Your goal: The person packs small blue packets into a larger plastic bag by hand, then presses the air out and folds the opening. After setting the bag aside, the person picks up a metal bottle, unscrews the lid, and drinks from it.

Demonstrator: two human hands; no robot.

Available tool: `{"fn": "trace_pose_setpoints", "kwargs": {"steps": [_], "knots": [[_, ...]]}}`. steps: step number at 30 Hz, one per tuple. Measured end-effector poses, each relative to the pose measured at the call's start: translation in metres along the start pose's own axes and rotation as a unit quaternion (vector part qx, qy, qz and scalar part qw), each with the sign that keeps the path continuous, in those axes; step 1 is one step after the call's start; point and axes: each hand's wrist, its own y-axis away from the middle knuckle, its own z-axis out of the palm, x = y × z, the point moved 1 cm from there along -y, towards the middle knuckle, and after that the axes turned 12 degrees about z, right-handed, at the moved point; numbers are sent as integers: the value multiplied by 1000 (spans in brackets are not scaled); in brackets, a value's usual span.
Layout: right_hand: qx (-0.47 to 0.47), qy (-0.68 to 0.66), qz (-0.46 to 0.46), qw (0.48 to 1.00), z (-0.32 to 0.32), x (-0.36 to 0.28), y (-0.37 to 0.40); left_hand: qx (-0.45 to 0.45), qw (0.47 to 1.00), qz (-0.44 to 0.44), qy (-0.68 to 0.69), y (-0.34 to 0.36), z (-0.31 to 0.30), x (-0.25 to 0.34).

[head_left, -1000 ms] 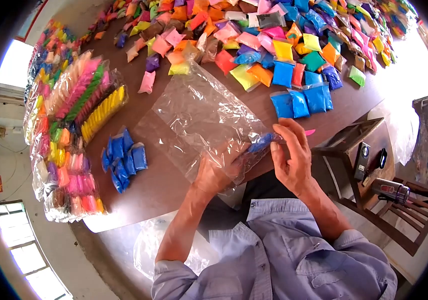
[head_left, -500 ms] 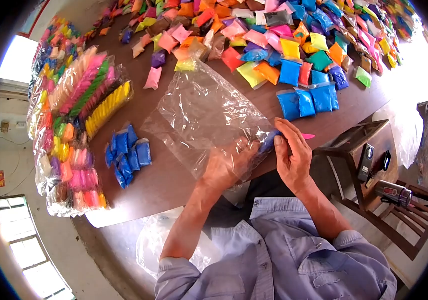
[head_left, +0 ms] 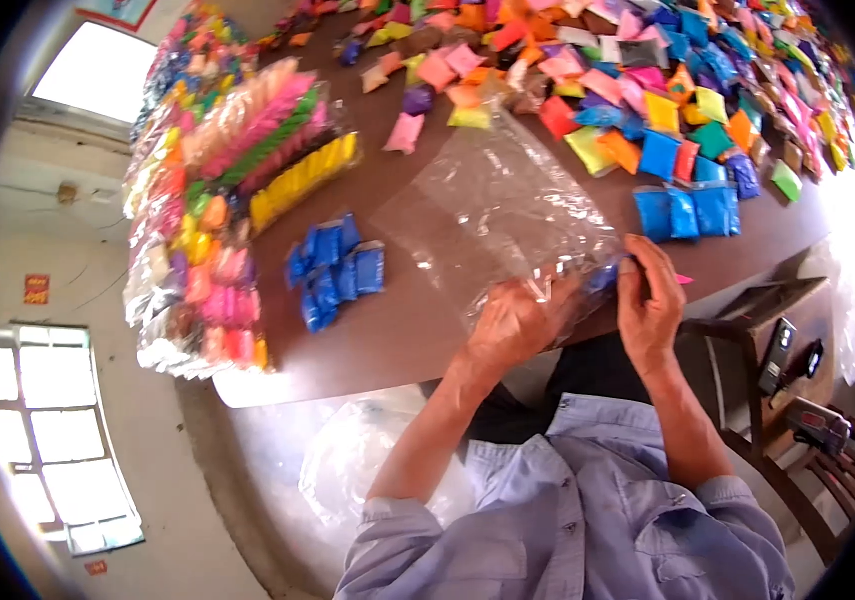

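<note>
A large clear plastic bag (head_left: 518, 190) lies spread over the brown table, its near right corner between my hands. My left hand (head_left: 523, 318) is on the bag's near edge, its fingers partly covered by the film and closed on it. At the bag's right corner my right hand (head_left: 651, 300) pinches the plastic, thumb against fingers. A small blue packet (head_left: 603, 278) shows through the film between both hands. Left of the bag sits a pile of small blue packets (head_left: 336, 268). More blue packets (head_left: 688, 211) stand in a row beyond my right hand.
Loose coloured packets (head_left: 608, 80) cover the table's far side. Bagged rows of packets (head_left: 283, 140) stack along the left. A wooden stool (head_left: 798, 350) at the right holds a black device (head_left: 777, 356) and a metal flask (head_left: 820, 424). Clear plastic (head_left: 358, 460) lies below the table edge.
The whole view has shifted, so the table and hands appear farther right. Both hands keep about the same hold on the bag.
</note>
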Motion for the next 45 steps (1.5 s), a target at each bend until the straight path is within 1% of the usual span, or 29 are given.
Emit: {"fn": "trace_pose_setpoints", "kwargs": {"steps": [2,3,5,7,9,10,12,14,17,19,23,25,29,31,32,34,36,38,40,43,45], "knots": [[-7,-17,11,1000,0,2,0,122,991,37,49,12,-11,-5],[-9,-17,12,1000,1,5,2,107,993,47,-3,19,-33,-2],[-12,-20,7,1000,1,7,2,221,970,-91,-41,40,-41,-20],[-19,-21,6,1000,0,8,3,202,960,-185,-63,62,-71,-45],[-18,-17,-5,1000,0,9,2,210,931,-265,-136,82,-82,-74],[-16,-13,-15,1000,0,8,3,210,930,-267,-139,91,-85,-86],[-17,-15,-18,1000,1,7,3,173,927,-274,-190,104,-86,-108],[-16,-15,-16,1000,0,7,4,161,927,-273,-199,108,-84,-118],[-3,-23,-24,999,0,9,5,140,932,-250,-224,104,-86,-121],[-6,-18,-20,1000,-1,4,4,104,937,-311,-122,102,-89,-117],[-1,-30,-10,1000,1,5,5,99,941,-292,-140,101,-92,-110],[1,-31,-18,999,0,4,4,116,937,-320,-77,98,-95,-104],[1,-33,-18,999,0,3,4,123,944,-301,-61,116,-92,-120],[4,-37,-22,999,0,4,3,115,938,-326,38,119,-98,-120],[7,-33,-20,999,0,3,3,113,939,-323,42,121,-98,-118],[1,-38,-12,999,0,3,3,158,886,-400,175,109,-112,-97],[1,-27,-17,999,0,2,3,170,876,-401,204,87,-116,-69],[3,-35,-15,999,0,-1,3,273,869,-335,243,62,-100,-49],[3,-32,-23,999,0,0,2,266,872,-340,232,39,-79,-35],[4,-30,-25,999,0,2,3,265,880,-309,245,11,-44,-22],[4,-30,-22,999,0,1,2,252,909,-227,243,-4,-27,-14]]}}
